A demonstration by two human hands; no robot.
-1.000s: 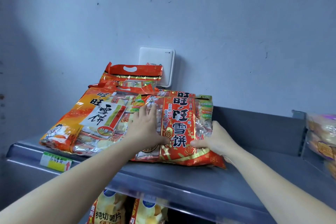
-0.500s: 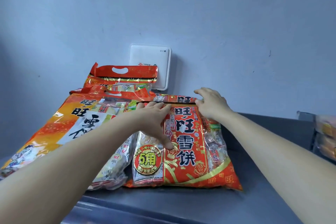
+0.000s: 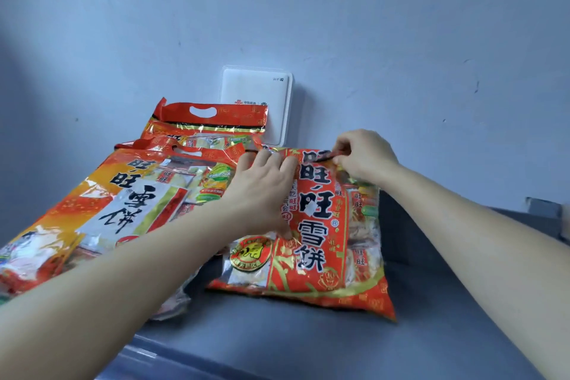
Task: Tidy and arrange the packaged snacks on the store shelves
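Currently, the red snack bag (image 3: pixel 311 244) is being held flat on the grey shelf (image 3: pixel 308 342), just right of the orange bag (image 3: pixel 117 203). Its upper left is being pressed by the left hand (image 3: pixel 262 191), fingers extended; its top edge is being pinched by the right hand (image 3: pixel 364 157).

Reaching forward, the left hand (image 3: pixel 262 191) lies flat on the bag (image 3: pixel 320 259); the right hand (image 3: pixel 365 157) pinches its far edge.
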